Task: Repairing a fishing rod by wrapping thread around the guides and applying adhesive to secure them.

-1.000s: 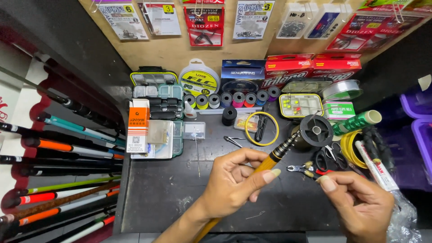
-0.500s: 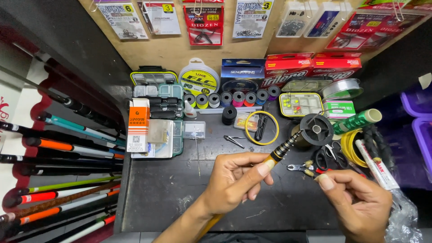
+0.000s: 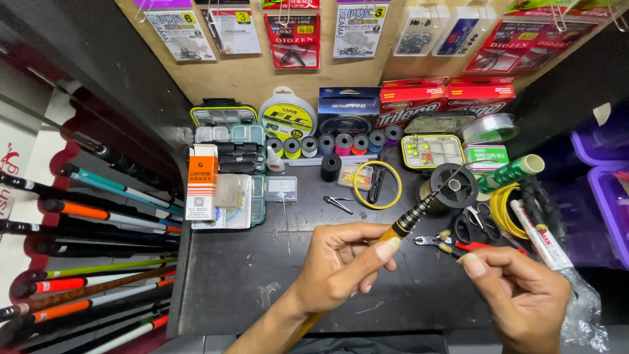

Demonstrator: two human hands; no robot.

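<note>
**Rod tip held over a cluttered bench**

The left hand point(image 3: 341, 262) has its fingers wrapped around a yellow-and-black fishing rod point(image 3: 409, 219), angled over the dark bench point(image 3: 223, 275) toward a black spool point(image 3: 452, 185). The right hand point(image 3: 521, 295) pinches its fingers narrowly beside red-handled pliers point(image 3: 458, 244); whether it holds line, I cannot tell.

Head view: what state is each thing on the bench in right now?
Left hand: gripping the rod.
Fishing rod: held, tip toward the black spool.
Right hand: pinched; what it holds is too fine to see.
Black spool: lying flat.
Pliers: lying on the bench.
Yellow ring: lying flat.
</note>
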